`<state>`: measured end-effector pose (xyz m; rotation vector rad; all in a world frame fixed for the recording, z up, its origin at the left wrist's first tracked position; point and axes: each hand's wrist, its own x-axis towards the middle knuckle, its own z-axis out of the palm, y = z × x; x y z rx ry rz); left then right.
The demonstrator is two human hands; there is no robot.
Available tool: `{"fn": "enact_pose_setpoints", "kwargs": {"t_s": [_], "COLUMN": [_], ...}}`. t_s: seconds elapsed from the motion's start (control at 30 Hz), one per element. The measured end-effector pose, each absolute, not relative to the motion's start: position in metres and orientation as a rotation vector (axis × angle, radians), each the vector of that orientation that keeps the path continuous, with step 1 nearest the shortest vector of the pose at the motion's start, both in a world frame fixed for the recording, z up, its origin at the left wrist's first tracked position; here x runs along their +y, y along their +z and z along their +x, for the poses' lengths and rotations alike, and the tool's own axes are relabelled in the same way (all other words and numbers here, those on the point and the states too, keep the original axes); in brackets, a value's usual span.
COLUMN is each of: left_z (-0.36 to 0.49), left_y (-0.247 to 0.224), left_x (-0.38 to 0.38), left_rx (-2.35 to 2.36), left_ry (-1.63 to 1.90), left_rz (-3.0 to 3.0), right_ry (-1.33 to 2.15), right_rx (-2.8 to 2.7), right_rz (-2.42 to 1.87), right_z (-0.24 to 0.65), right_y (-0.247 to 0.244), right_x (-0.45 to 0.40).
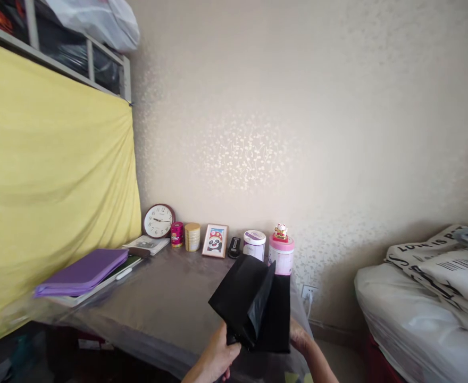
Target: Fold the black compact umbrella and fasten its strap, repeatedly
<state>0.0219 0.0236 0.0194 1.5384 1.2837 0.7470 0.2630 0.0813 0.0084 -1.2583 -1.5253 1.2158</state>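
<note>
Black plastic bag is what I've got up in front of me right now, held in the air over the near edge of the table and not resting on anything, with the top flopped open and a shiny fold showing along one side. My left hand is clenched around the bottom left corner, with the bag bunched up in my grip. My right hand is at the lower right edge, with the fingers touching the plastic, but they're partly behind it, so I can't tell if that hand has a real grip. Just past the bag, the table has a grey top under a clear plastic sheet. Along the wall there's a round wall clock, a red can, a tin with a wood-look lid, a framed panda picture, a small black gadget, a white tin with a purple lid and a pink-lidded jar with a little lucky cat figurine on top. Off to the left, a purple folder lies on the table in front of a yellow cloth, and there's bedding piled up on the right.
</note>
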Motion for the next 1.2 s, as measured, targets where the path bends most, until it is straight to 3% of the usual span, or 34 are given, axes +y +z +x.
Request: {"fn": "enact_pose_setpoints", "kwargs": {"t_s": [0.4, 0.47, 0.57, 0.63, 0.8, 1.0, 1.2], "left_z": [0.024, 0.023, 0.022, 0.024, 0.031, 0.032, 0.028], "left_y": [0.003, 0.005, 0.008, 0.008, 0.005, 0.012, 0.015], "left_x": [0.031, 0.028, 0.022, 0.017, 0.006, -0.005, -0.008], "left_rx": [1.447, 1.404, 1.379, 1.400, 1.528, 1.614, 1.567], "left_ry": [0.629, 0.584, 0.557, 0.555, 0.536, 0.323, 0.323], "left_rz": [1.643, 1.643, 1.656, 1.672, 1.836, 2.018, 2.044], "right_ry": [1.346, 1.164, 0.444, 0.161, -0.033, -0.474, -0.423], "right_rx": [-1.677, -1.710, -1.810, -1.805, -2.102, -2.304, -2.443], "right_rz": [-1.640, -1.772, -1.729, -1.611, -1.387, -1.419, -1.524], "right_z": [0.320, 0.335, 0.336, 0.319, 0.247, 0.205, 0.202], "right_y": [0.015, 0.014, 0.029, 0.047, 0.080, 0.098, 0.108], "right_x": [0.038, 0.035, 0.038, 0.041, 0.044, 0.043, 0.052]}}
